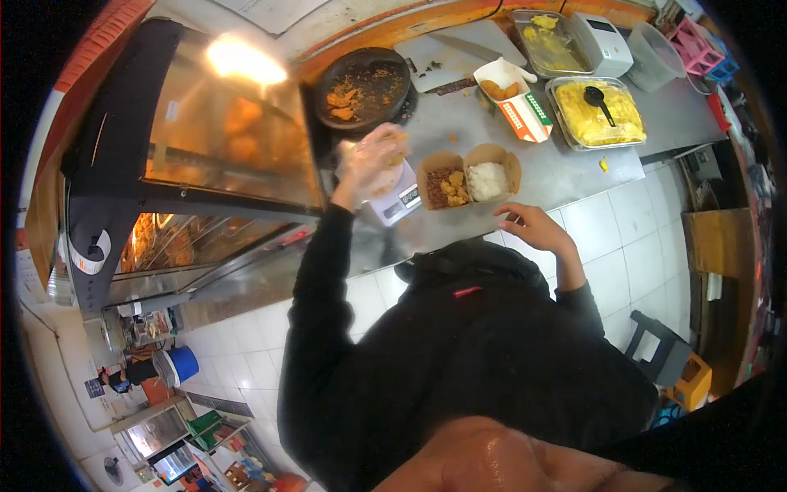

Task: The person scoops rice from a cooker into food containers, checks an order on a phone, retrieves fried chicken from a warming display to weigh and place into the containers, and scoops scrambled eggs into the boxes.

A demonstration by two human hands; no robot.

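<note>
My left hand [370, 162], in a clear plastic glove, is over a white kitchen scale [393, 209]. Its fingers are closed round a golden piece of fried food, mostly hidden and blurred. Right of the scale stands an open brown takeaway box [515, 174] in two parts. White rice [487, 180] fills one; the other holds reddish-brown food [437, 180] with golden fried pieces [455, 190]. My bare right hand [537, 227] hovers by the box's near right corner, fingers apart and loosely bent, holding nothing. Behind the scale, a black stone dish [373, 70] carries orange-brown crumbs.
A heated glass cabinet [238, 139] stands at left. Toward the back are a cutting board [443, 53] with a knife [467, 47], a printed carton [525, 116], a yellow-food tray [602, 115] with a black spoon [599, 102], and a second tray [566, 57].
</note>
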